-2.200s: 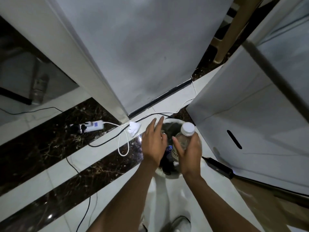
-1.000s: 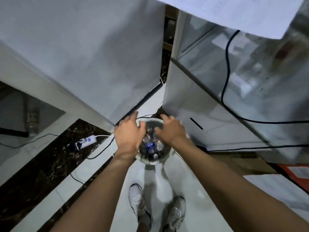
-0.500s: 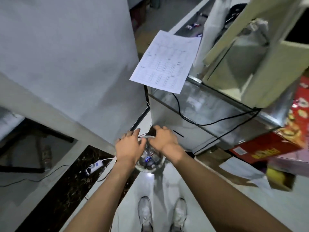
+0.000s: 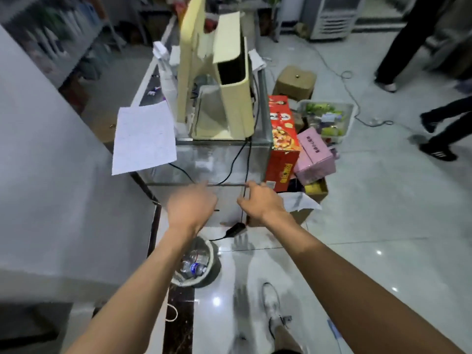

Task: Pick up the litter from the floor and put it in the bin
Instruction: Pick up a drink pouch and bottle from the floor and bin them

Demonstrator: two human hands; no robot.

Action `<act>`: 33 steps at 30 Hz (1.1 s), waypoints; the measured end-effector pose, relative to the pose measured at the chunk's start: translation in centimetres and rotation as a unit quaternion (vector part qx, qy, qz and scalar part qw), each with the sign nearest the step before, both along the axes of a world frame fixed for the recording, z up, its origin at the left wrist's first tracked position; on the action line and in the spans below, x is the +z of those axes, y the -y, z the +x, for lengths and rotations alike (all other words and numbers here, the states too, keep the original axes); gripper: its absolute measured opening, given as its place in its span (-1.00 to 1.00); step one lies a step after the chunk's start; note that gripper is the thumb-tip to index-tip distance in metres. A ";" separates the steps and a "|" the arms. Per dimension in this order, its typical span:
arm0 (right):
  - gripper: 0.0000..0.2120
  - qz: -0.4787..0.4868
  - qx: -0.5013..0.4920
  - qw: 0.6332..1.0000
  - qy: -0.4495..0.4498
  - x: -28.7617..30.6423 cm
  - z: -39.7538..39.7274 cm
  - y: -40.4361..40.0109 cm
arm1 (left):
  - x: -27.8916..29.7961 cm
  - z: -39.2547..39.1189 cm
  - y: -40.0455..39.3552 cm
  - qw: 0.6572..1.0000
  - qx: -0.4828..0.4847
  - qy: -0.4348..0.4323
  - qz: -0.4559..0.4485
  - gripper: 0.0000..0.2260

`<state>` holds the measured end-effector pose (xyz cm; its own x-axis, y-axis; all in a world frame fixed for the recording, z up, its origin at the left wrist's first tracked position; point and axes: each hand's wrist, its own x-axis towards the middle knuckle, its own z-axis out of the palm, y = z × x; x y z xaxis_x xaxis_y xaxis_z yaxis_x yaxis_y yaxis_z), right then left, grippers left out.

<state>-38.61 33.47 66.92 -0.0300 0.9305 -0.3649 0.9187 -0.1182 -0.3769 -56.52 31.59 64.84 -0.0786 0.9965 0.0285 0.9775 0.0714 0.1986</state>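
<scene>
1. Two hands are raised in front of the person, both free of any object: the left hand (image 4: 191, 204) is blurred, with its fingers loosely extended, and the right hand (image 4: 260, 201) is relaxed, fingers slightly bent, grasping nothing
2. The bin (image 4: 204, 270), a round pale container, stands on the floor (image 4: 370, 264) below the left forearm, which covers part of its rim
3. Plastic bottles (image 4: 192, 267), at least one with a blue label, lie inside the bin; their number cannot be told
4. A glass tabletop (image 4: 217, 162) lies beyond the hands, carrying a cream-coloured device (image 4: 219, 80); a white sheet of paper (image 4: 144, 139) overhangs its left corner
5. Black cables (image 4: 236, 159) run down the front of the glass to a black adapter (image 4: 235, 229) on the floor, just beside the bin
6. A red carton (image 4: 283, 144) and a pink box (image 4: 315, 157) stand to the right of the tabletop, touching each other
7. One white shoe (image 4: 272, 306) of the person is visible on the floor, right of the bin
8. The legs of other persons (image 4: 439, 129) appear at the upper right, well apart from the bin
</scene>
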 end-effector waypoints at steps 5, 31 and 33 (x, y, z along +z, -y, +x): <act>-0.51 0.035 -0.156 0.987 0.029 4.6 10.1 7.9 | 4.9 8.3 1.3 0.985 -0.168 -0.024 0.016 -0.54; -0.45 0.033 -0.689 0.723 0.032 9.4 32.4 75.0 | 10.6 46.7 51.5 0.753 -0.656 0.028 0.037 -0.58; -0.45 0.034 -0.724 0.689 0.024 9.0 31.8 80.5 | 10.6 47.7 56.1 0.730 -0.682 0.029 0.041 -0.58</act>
